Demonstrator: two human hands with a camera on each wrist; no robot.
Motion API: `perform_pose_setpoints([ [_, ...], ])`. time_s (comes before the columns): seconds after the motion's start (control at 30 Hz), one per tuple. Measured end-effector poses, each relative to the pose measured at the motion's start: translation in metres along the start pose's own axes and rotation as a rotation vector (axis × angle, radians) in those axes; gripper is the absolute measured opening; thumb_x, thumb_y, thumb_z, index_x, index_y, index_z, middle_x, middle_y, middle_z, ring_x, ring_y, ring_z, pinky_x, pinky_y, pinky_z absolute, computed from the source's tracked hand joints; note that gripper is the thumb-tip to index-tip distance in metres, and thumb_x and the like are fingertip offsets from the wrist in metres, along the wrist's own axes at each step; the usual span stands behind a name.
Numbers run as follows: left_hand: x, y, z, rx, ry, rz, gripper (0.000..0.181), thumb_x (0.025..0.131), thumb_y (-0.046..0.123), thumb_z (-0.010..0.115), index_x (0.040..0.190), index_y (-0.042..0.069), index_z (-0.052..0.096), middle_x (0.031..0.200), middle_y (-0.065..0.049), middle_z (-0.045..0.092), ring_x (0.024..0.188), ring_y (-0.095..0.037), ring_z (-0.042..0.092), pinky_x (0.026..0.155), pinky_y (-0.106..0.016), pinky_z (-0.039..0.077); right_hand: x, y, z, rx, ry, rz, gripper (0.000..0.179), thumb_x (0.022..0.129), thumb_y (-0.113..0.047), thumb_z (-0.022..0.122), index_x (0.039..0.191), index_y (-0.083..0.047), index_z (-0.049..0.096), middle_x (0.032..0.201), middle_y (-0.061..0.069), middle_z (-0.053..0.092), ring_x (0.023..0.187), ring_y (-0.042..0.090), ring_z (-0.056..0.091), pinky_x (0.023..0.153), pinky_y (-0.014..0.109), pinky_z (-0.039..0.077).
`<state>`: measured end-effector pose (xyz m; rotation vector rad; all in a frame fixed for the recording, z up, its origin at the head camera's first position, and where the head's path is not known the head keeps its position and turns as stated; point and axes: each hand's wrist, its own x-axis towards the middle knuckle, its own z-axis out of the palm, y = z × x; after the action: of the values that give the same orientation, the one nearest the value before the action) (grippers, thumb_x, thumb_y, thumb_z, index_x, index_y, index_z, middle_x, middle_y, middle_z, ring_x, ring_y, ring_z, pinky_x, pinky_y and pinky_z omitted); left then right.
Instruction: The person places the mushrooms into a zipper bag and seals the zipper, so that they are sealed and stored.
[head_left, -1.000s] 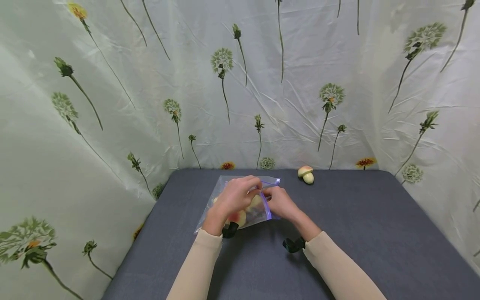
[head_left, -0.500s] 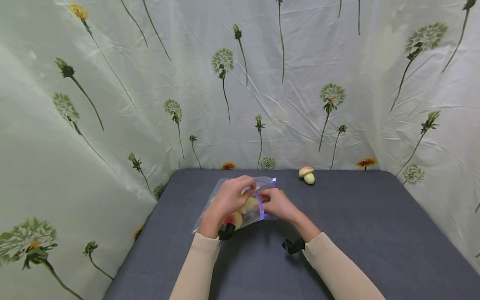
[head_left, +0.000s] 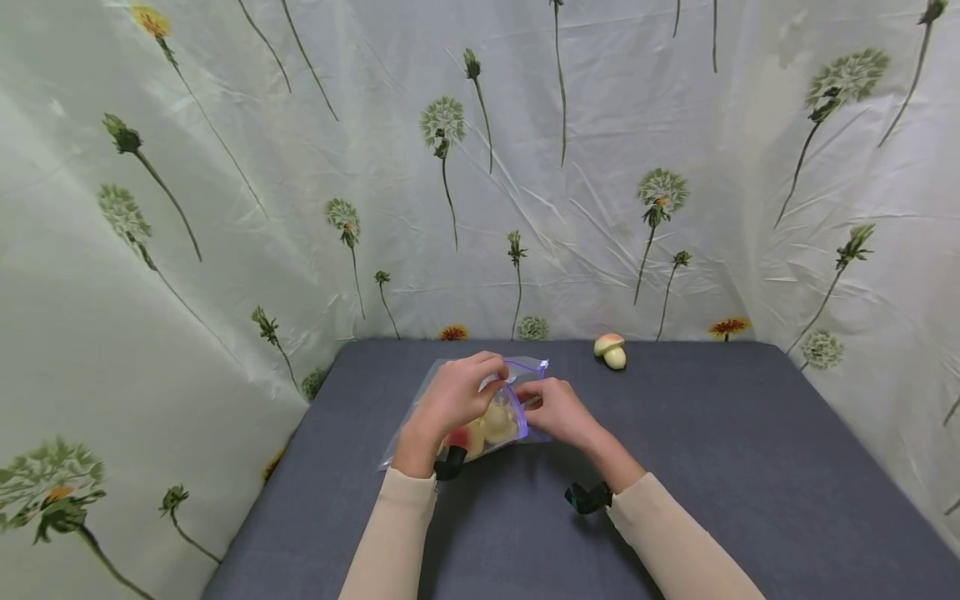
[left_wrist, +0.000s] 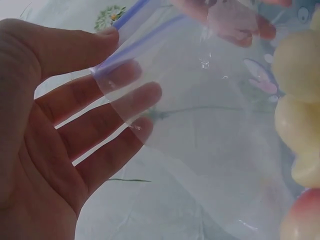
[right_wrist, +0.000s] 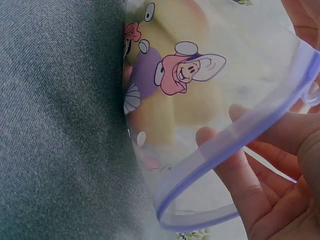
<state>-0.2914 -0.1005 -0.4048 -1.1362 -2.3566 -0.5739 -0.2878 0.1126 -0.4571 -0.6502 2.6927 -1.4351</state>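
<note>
A clear zip bag (head_left: 523, 368) with a purple-edged mouth lies tilted at the table's middle. My left hand (head_left: 453, 398) pinches the upper rim of its mouth between thumb and fingers, holding it apart. Toy mushrooms (head_left: 497, 423), cream with a reddish cap among them, lie inside; the left wrist view shows several pale rounded parts (left_wrist: 300, 65) through the film. My right hand (head_left: 564, 412) is at the mouth, its thumb and fingertips (right_wrist: 206, 136) inside the purple edge, with nothing between them. Another toy mushroom (head_left: 611, 352) lies outside the bag at the back.
The table (head_left: 712, 467) has a dark grey cloth top. A pale curtain (head_left: 585, 208) printed with dandelions hangs behind it and along the left side. Cartoon prints (right_wrist: 185, 75) cover parts of the bag's film.
Both hands and the bag's mouth have shifted slightly left. The right fingers have drawn back a little from inside, and a pale mushroom now shows lower in the bag, near the mouth.
</note>
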Motion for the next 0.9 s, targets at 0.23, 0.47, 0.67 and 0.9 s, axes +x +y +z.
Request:
perform_pose_setpoints([
  [0.23,0.001,0.001,-0.001,0.014,-0.026,-0.012,0.012,0.089,0.014,0.079,0.095,0.018,0.069,0.106,0.007,0.068,0.067,-0.01,0.057,0.061,-0.027,0.048,-0.007,0.0,-0.008,0.02,0.017,0.014,0.022,0.09,-0.014,0.076,0.112,-0.018,0.077,0.103,-0.004,0.073,0.09,0.021,0.072,0.074,0.033,0.058],
  [0.47,0.002,0.002,-0.002,0.026,-0.032,-0.041,0.01,0.09,0.016,0.078,0.093,0.018,0.069,0.105,0.008,0.069,0.065,-0.007,0.053,0.06,-0.026,0.046,-0.014,-0.003,-0.021,0.052,0.039,0.035,0.026,0.089,-0.013,0.078,0.116,-0.014,0.075,0.112,0.007,0.072,0.096,0.026,0.07,0.075,0.035,0.058],
  [0.67,0.002,0.002,-0.001,0.033,-0.013,-0.041,0.011,0.09,0.016,0.078,0.093,0.019,0.068,0.099,0.009,0.069,0.067,-0.007,0.056,0.061,-0.027,0.047,-0.018,-0.001,-0.031,0.059,0.091,0.046,0.026,0.088,-0.016,0.08,0.113,-0.019,0.075,0.109,0.002,0.073,0.096,0.024,0.07,0.074,0.033,0.057],
  [0.9,0.002,0.002,0.004,0.019,-0.007,-0.049,0.008,0.092,0.016,0.076,0.095,0.018,0.068,0.098,0.009,0.069,0.07,-0.01,0.061,0.063,-0.029,0.049,-0.02,0.004,-0.041,0.016,0.152,0.063,0.026,0.088,-0.012,0.079,0.113,-0.019,0.075,0.11,0.004,0.073,0.096,0.023,0.07,0.076,0.037,0.057],
])
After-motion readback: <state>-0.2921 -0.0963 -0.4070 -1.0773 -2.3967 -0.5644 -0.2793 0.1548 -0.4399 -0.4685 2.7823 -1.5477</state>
